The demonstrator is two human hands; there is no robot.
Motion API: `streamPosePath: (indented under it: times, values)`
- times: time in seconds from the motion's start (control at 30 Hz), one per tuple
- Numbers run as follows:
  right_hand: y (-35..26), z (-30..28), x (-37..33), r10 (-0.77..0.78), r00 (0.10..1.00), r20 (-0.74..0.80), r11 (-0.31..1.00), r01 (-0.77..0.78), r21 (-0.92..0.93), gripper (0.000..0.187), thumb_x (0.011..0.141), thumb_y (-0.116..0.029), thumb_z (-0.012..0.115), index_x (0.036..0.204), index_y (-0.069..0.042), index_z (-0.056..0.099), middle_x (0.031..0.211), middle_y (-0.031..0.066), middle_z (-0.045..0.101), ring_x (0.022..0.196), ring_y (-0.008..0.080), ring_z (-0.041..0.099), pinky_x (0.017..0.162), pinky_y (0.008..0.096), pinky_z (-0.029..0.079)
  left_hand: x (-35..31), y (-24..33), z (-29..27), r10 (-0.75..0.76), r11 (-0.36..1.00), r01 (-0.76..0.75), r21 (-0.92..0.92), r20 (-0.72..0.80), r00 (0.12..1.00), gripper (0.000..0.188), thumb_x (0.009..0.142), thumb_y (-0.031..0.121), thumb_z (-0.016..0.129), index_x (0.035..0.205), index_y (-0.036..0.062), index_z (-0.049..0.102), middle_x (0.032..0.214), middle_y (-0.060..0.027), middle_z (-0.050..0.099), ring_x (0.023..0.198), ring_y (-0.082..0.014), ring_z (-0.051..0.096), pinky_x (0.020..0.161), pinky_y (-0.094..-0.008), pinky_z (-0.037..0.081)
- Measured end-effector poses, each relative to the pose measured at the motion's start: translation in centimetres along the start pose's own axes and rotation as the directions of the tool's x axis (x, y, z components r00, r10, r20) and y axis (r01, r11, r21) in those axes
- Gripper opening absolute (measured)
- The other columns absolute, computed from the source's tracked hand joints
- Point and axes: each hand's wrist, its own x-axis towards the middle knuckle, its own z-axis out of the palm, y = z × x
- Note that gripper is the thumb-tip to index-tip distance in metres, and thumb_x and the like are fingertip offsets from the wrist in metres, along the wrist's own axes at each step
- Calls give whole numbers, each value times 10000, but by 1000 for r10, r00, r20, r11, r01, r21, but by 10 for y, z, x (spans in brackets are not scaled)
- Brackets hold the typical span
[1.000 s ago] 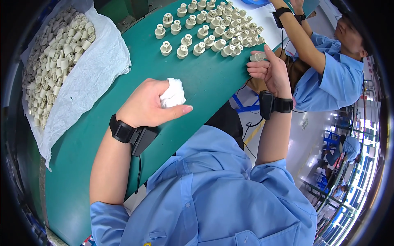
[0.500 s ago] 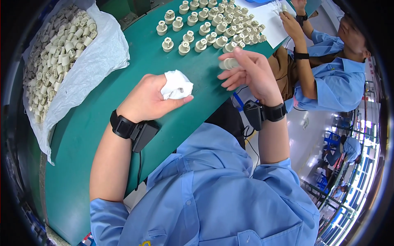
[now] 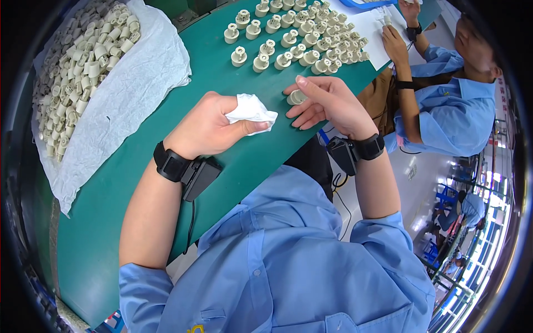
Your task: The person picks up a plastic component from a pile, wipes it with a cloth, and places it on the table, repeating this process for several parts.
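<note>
My left hand (image 3: 208, 125) is closed around a crumpled white cloth (image 3: 252, 112), which sticks out past the thumb and fingers. To its right, over the green table, my right hand (image 3: 333, 105) grips a small round cream plastic part (image 3: 296, 97) between thumb and fingers. The fingers partly cover this part, and a gap separates it from the cloth. Beyond my hands, many similar cream plastic parts (image 3: 288, 38) stand in loose rows, mostly with their narrow stems up.
A large pale bag (image 3: 147, 72) heaped with loose cream parts (image 3: 83, 72) lies at the left of the green table (image 3: 122, 183). At the far right a co-worker (image 3: 444, 111) sits by a white sheet (image 3: 372, 33) and a blue tray (image 3: 366, 4).
My right hand has moved left and slightly down with the cream part, closer to the cloth. The left hand has shifted a little right, and the cloth has turned. The view has shifted slightly.
</note>
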Motion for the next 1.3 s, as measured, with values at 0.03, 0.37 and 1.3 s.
streamPosePath:
  times: [0.03,0.37,1.3]
  values:
    - [-1,-1,0,11,1000,0,1000,-11,11,502,1004,-461,568,1170,4,656,852,169,733,692,196,734,630,280,600,0,0,0,13,1000,-13,-1,-10,1000,211,881,194,769,1029,45,750,854,-80,757,731,-157,699,658,-281,532]
    - [-2,-2,3,26,1000,-4,998,-26,-57,426,999,-418,596,1166,-28,633,857,147,738,726,188,743,650,278,608,2,1,-2,-19,999,19,38,-4,1000,258,814,253,837,866,17,747,721,-98,709,608,-126,628,574,-272,484]
    - [4,-5,5,30,997,77,999,-27,-41,415,1010,-411,578,1187,-36,594,876,133,739,760,179,744,654,259,602,2,-10,7,49,997,-48,55,-28,998,268,795,258,842,818,11,741,726,-141,703,591,-184,655,565,-294,485]
